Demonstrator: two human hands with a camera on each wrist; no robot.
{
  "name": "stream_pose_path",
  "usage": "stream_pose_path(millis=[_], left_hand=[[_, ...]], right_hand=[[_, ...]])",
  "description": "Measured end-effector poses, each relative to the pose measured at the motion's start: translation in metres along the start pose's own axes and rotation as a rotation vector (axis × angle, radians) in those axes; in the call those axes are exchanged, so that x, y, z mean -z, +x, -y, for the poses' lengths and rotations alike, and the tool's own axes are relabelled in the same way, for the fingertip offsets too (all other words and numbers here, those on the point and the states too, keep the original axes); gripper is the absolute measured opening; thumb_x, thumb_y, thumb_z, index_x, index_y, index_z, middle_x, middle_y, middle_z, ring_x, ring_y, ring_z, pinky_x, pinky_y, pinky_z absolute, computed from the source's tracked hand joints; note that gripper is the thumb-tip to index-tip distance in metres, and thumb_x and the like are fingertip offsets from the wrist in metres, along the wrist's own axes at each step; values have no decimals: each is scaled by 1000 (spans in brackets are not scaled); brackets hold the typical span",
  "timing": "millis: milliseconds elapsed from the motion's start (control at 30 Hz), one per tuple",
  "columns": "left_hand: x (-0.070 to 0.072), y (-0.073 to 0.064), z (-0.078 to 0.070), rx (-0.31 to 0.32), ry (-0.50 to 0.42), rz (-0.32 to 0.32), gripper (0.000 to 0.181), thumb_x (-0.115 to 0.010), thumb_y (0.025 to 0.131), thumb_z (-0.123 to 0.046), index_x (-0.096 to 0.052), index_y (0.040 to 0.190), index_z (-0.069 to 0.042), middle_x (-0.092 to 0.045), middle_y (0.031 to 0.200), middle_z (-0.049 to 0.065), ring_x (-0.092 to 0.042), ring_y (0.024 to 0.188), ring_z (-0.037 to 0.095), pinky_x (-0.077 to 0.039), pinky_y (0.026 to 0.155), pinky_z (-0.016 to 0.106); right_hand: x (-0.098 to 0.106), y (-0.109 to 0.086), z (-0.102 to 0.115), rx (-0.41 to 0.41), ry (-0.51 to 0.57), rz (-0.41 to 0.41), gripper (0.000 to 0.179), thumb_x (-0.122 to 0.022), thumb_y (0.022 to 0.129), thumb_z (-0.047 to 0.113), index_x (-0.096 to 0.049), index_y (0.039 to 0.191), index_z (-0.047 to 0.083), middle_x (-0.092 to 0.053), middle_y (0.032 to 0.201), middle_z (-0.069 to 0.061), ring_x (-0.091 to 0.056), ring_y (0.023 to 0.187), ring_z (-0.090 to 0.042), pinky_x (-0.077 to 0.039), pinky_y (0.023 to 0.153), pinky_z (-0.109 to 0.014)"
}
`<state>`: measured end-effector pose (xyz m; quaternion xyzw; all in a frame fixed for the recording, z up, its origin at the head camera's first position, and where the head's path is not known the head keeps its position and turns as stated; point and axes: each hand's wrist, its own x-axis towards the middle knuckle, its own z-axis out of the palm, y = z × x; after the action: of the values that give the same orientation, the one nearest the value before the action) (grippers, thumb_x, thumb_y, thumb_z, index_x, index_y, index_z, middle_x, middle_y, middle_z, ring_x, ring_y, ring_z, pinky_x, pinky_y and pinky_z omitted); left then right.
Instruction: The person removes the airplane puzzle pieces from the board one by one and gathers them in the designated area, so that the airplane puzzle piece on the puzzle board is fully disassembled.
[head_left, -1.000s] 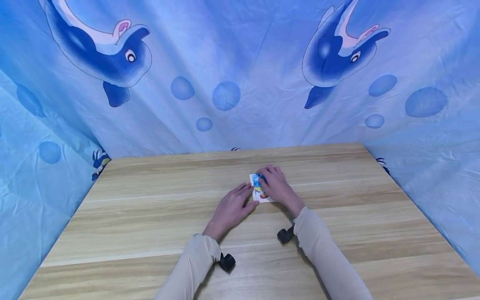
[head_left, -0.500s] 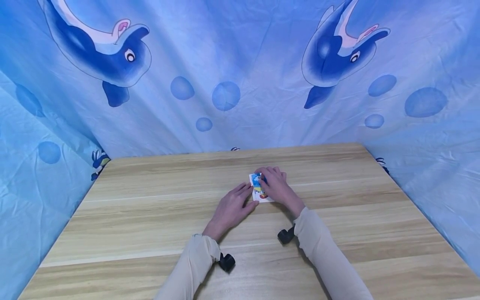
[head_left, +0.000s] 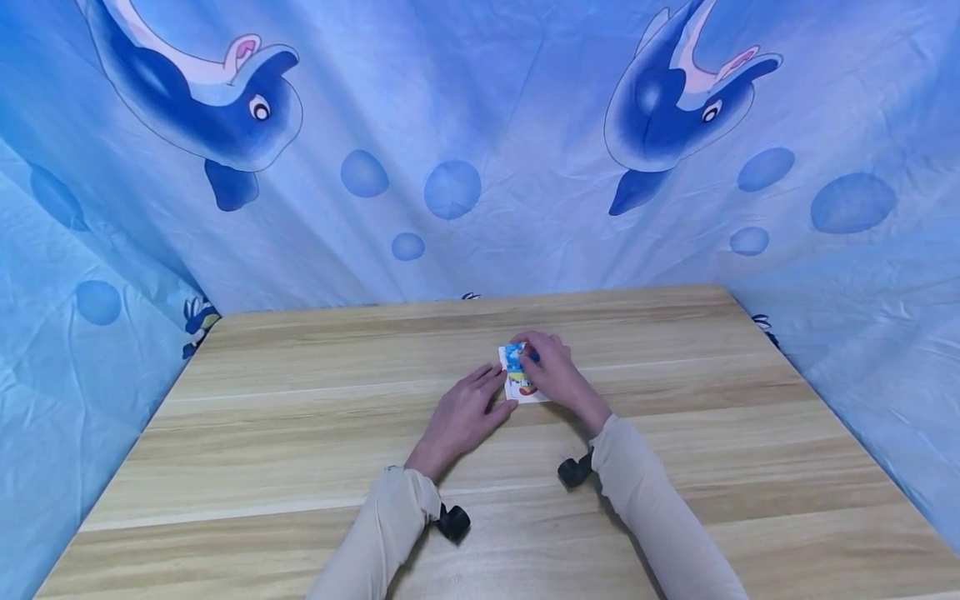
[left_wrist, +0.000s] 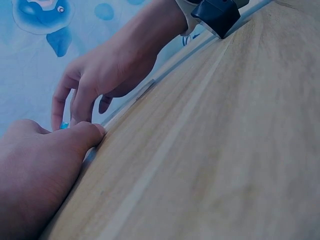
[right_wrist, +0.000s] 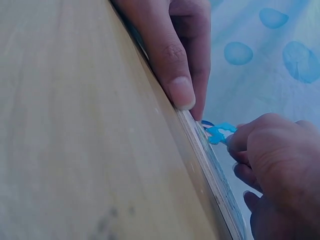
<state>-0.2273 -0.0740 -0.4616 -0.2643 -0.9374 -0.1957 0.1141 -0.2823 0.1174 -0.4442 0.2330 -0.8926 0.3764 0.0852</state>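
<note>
A small jigsaw puzzle board [head_left: 534, 398] with a white border and a colourful picture lies flat on the wooden table. My left hand [head_left: 461, 417] rests along its left side, fingers fairly straight, with the thumb [right_wrist: 182, 92] at the near corner. Over the board's right part, my right hand [head_left: 557, 375] pinches a bright blue puzzle piece [right_wrist: 217, 134] between thumb and fingers. In the right wrist view this piece stands tilted up at the board's surface. Only a sliver of it shows in the left wrist view, and my right hand hides much of the picture.
The light wooden table [head_left: 300, 450] stretches out on all sides of the board. Blue curtains [head_left: 480, 100] with dolphins and bubbles hang behind and beside it. Black wrist cameras [head_left: 453, 524] protrude from both sleeves, close over the tabletop.
My right fingers have shifted slightly over the board, and a bit more of its blue upper picture shows. My left hand and the board have stayed in place.
</note>
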Motion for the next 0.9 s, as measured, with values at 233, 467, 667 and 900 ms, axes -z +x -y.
stream_pose_path(millis=[233, 467, 667, 900], left_hand=[[1, 0, -2, 27, -10, 23, 58, -51, 96, -50, -53, 139, -11, -48, 145, 7, -40, 136, 21, -37, 109, 38], [1, -1, -2, 30, -13, 24, 59, -51, 96, -51, -53, 139, -11, -48, 144, 7, -41, 136, 22, -37, 109, 39], [2, -2, -2, 37, -17, 23, 59, -51, 95, -51, -52, 139, -11, -48, 145, 7, -40, 136, 22, -38, 108, 40], [2, -2, -2, 41, -14, 21, 59, -51, 95, -51, -52, 139, -11, -48, 145, 5, -40, 136, 20, -38, 108, 39]], right_hand=[[9, -6, -8, -10, 81, -30, 28, -59, 92, 3, -61, 120, 6, -57, 84, -2, -53, 87, -20, -40, 83, -39], [22, -16, -21, -50, 86, -63, 27, -57, 94, 4, -60, 120, 7, -56, 85, -3, -49, 84, -21, -39, 78, -38], [39, -27, -33, -71, 88, -99, 27, -57, 93, 4, -60, 120, 7, -57, 90, -4, -46, 93, -24, -34, 87, -43], [58, -40, -48, -75, 33, -145, 27, -57, 92, 1, -61, 119, 3, -57, 90, -8, -46, 91, -27, -29, 86, -48]])
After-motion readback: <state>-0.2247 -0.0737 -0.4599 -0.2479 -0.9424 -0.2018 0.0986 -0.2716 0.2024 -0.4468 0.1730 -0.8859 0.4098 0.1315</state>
